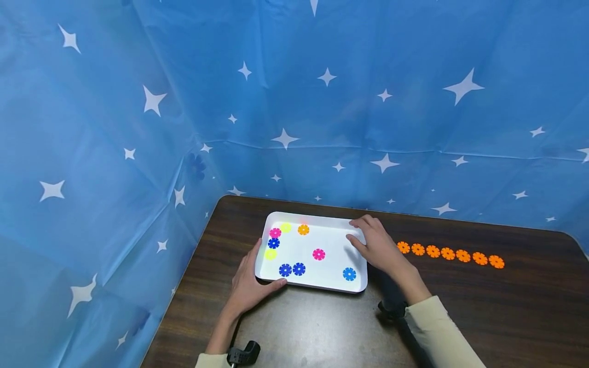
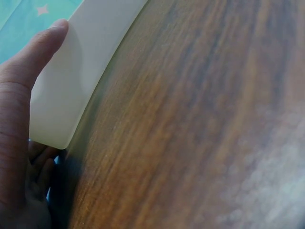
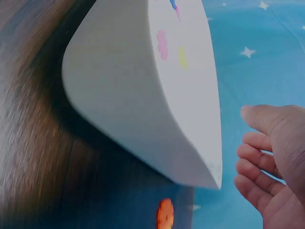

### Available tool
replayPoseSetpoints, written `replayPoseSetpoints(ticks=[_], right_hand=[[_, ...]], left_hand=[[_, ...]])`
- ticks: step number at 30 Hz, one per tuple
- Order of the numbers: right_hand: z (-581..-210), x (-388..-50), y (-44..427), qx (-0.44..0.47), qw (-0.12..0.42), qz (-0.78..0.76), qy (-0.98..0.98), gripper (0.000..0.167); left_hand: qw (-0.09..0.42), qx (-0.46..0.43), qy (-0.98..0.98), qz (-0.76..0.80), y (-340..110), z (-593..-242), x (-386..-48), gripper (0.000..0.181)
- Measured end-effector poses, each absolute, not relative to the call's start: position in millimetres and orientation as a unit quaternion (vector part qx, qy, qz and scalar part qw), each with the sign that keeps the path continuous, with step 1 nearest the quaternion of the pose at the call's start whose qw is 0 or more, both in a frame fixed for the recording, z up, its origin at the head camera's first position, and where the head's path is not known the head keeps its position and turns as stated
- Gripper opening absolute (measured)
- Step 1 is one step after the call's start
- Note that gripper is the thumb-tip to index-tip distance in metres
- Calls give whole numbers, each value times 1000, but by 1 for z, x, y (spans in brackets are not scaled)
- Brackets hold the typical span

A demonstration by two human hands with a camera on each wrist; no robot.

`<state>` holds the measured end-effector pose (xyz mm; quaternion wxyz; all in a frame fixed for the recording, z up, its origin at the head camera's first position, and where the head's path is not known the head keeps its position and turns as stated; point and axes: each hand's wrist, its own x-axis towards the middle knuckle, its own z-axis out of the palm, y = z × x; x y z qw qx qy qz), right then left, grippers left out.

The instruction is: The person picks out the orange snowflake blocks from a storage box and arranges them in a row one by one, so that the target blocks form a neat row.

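A shallow white tray (image 1: 294,250) lies on the table, with notched plastic discs inside: dark blue discs (image 1: 285,270), pink discs (image 1: 319,254), yellow discs (image 1: 270,254), one orange disc (image 1: 303,230) and one lighter blue disc (image 1: 349,274). My left hand (image 1: 248,281) grips the tray's near left corner. Its thumb (image 2: 45,45) presses on the near wall, and the other fingers are around the left side, partly hidden. Over the tray's right edge my right hand (image 1: 377,245) hovers with relaxed, parted fingers; the right wrist view shows nothing in it.
To the right of the tray, a row of several orange discs (image 1: 448,253) lies on the dark wooden table (image 1: 520,312). Blue cloth (image 1: 349,117) with white stars hangs behind the table and along its left side. A black wrist device (image 1: 244,353) sits on my left wrist.
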<state>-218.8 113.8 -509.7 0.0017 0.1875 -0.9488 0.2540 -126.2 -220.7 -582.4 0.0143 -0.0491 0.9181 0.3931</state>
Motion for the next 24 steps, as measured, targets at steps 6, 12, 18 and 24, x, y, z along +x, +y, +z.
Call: replayPoseSetpoints(ticks=[6, 12, 18, 24], right_hand=[[-511, -221, 99, 198, -11, 264, -944, 43], [-515, -226, 89, 200, -24, 257, -945, 44], [-514, -230, 78, 207, -34, 254, -944, 46], [-514, -236, 67, 221, -34, 254, -941, 45]], left_hand=[[11, -44, 920, 390, -220, -584, -126, 119], [11, -44, 920, 389, -221, -582, -128, 119], [11, -45, 921, 387, -221, -581, -129, 120], [12, -48, 918, 393, -221, -581, -127, 121]])
